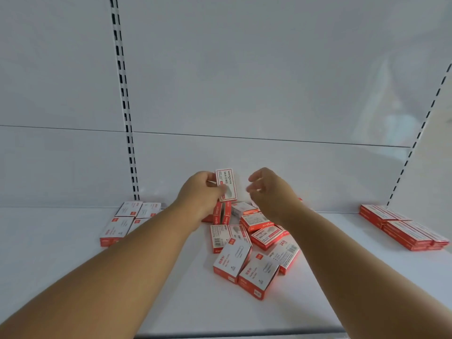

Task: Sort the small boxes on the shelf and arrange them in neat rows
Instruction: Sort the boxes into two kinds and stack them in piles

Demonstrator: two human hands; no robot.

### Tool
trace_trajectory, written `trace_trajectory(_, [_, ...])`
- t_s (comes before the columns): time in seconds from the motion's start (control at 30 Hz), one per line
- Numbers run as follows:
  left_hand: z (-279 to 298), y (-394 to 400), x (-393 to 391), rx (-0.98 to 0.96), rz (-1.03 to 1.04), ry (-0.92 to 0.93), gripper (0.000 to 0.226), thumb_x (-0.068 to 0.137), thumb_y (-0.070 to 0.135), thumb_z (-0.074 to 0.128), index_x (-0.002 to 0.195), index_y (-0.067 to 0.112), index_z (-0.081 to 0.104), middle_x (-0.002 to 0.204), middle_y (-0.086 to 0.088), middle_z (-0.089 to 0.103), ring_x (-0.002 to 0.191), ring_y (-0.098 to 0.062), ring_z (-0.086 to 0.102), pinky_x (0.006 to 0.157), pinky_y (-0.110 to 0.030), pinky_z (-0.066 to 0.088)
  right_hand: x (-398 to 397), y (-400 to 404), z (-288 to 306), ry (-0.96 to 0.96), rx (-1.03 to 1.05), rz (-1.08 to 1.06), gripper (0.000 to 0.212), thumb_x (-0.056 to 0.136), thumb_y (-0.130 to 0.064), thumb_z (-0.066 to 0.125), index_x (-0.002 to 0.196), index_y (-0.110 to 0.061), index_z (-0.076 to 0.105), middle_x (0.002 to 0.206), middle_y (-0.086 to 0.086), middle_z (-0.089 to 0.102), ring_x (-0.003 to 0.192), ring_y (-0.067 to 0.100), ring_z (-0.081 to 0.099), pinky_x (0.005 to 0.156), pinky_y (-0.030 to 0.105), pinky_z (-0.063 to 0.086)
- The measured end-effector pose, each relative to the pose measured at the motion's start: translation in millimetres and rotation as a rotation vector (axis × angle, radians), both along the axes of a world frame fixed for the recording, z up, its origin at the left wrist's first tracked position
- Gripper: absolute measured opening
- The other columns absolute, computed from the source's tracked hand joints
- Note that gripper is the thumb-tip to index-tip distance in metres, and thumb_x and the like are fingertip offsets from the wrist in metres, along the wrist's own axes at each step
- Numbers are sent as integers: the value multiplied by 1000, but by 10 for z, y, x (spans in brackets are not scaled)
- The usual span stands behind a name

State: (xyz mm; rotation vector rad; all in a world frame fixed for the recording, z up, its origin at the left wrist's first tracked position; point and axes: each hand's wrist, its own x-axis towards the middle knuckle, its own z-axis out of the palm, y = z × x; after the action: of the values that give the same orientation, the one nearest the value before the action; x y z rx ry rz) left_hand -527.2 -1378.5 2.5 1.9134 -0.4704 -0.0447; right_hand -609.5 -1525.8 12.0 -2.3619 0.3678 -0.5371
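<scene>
**One box lifted, pile waiting**

The box (226, 184) is held upright above the back of the pile (252, 243), label side toward the camera, pinched in the left hand (199, 192) w/ thumb across its lower face. Right hand (269, 189) hovers just beside it, fingers curled but loose, gripping nothing; a bit blurred, so exact finger pose is unclear. Below, the pile sits mid-shelf (73, 277), red-and-white boxes lying at mixed angles, some on edge, some overlapping. Left group (129, 221) lies flat in tidy rows near the back wall; right group (403, 228) is stacked in a row, well apart from the pile.

Probably the step is reading the label to pick a destination. To do it well: check the print vs. each group's faces before moving, set the box flush against a neighbour, same orientation, edges squared. Avoid dragging arms through the pile; overlapped boxes would likely slide.
</scene>
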Motion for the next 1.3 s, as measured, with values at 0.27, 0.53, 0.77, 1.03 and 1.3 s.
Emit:
trace_trajectory(0.27, [-61,-24,-106,57,-40,-84,30,95,30,61,124,27,52,115,8,67,90,-12,68,63,-21,53,-59,29,-116,489,-694,-80,61,78,-70,58,117,-24,56,105,-4,63,100,19,51,85,37,47])
trace_trajectory(0.53, [-194,123,-84,-133,-99,33,16,96,26,60,110,29,54,109,7,68,85,-15,72,72,-39,63,-118,114,-114,140,-441,-280,18,102,-28,38,114,-17,47,82,0,63,70,19,62,57,31,51])
trace_trajectory(0.77, [-190,198,-123,-197,-153,91,17,98,29,56,113,32,51,112,8,67,76,-12,72,60,-27,61,-157,382,-68,-327,846,-404,27,103,-27,43,99,-12,65,87,12,72,67,18,63,50,25,45])
trace_trajectory(1.03, [-138,201,-287,-221,-316,99,29,94,28,64,120,33,52,109,8,69,72,-12,74,62,-35,63,-467,625,-44,-598,1620,-125,22,91,-7,56,111,1,55,91,23,66,62,22,60,49,24,48])
trace_trajectory(1.3, [77,112,-641,-193,-429,38,24,94,29,62,116,33,53,110,5,70,75,-18,75,71,-42,63,-1033,389,-74,-627,1304,93,28,75,12,64,103,5,62,86,17,64,74,20,64,61,20,54])
